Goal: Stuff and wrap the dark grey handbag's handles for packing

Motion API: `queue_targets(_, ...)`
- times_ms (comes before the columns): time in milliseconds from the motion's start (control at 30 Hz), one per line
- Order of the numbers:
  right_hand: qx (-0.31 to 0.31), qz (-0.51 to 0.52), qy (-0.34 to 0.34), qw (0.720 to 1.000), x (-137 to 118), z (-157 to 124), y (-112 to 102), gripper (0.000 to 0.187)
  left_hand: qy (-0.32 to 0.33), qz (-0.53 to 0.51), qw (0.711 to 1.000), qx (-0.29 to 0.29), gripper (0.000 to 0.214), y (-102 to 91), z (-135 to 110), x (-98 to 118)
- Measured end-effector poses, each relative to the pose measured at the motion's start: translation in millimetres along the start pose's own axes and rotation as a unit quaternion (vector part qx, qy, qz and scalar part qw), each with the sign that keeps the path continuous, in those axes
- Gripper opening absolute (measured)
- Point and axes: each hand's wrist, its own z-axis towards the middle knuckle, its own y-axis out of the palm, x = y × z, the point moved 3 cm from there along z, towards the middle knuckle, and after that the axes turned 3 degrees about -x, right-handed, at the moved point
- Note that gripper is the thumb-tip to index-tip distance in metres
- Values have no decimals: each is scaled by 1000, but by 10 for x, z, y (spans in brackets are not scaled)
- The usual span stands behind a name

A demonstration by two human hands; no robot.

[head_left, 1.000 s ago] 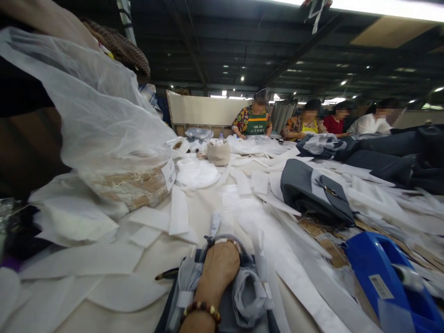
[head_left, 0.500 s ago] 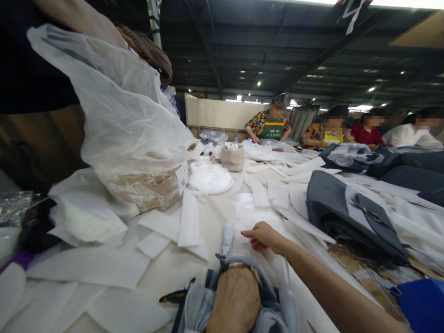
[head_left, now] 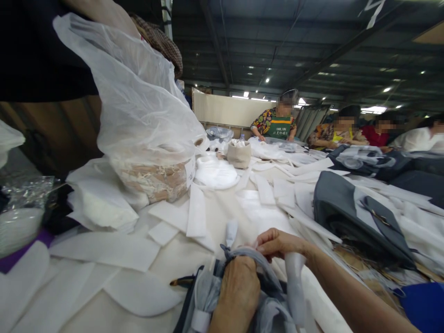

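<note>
Dark blue-grey bag w/ plastic-wrapped straps (head_left: pixel 270 296), bottom ctr on beige bench (head_left: pixel 222 206): R hand (head_left: pixel 279 243), fingers pinched on its arched plastic-wrapped grey handle (head_left: pixel 267 266); L hand (head_left: pixel 243 280) under handle, fingertips hidden, can't tell grip. Flat white foam pcs (head_left: pixel 107 249) to L; folded dark-grey flap bag (head_left: pixel 335 208) to R.

Right fingers (head_left: pixel 266 239) at wrapped strap (head_left: pixel 271 272), scattered white sheets (head_left: pixel 142 294)
</note>
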Motion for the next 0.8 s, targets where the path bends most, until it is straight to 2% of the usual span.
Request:
queue_targets(67,70,-25,-36,997,-119,-179,-88,32,-18,20,999,-24,36,-54,-17,9)
queue_targets(133,168,-47,-85,981,-248,-410,-111,32,-24,26,999,-27,33,-110,-42,30)
queue_targets(200,258,-85,-152,950,-355,-671,1,30,-9,12,1000,-18,24,-171,-72,72)
queue_targets(267,303,-153,-219,915,-403,-896,245,25,12,-16,1000,9,17,-249,-104,116)
queue_targets(367,321,-251,-261,875,-333,-1054,624,20,23,-80,993,80,24,-394,-153,140)
queue_targets(433,326,-255,-231,881,-234,-1027,743,21,25,-130,983,129,26,-482,-186,129)
queue_targets(533,298,-206,-143,921,-132,-878,765,24,56,-199,964,165,20,-561,-232,127)
queue_targets(600,284,-199,-113,931,-137,-775,754,24,95,-251,949,167,17,-590,-258,148)
queue_targets(700,298,-210,-141,921,-202,-653,745,22,157,-363,905,159,12,-642,-289,180)
queue_targets(800,298,-171,-171,923,-226,-548,736,18,177,-436,870,146,9,-716,-297,169)
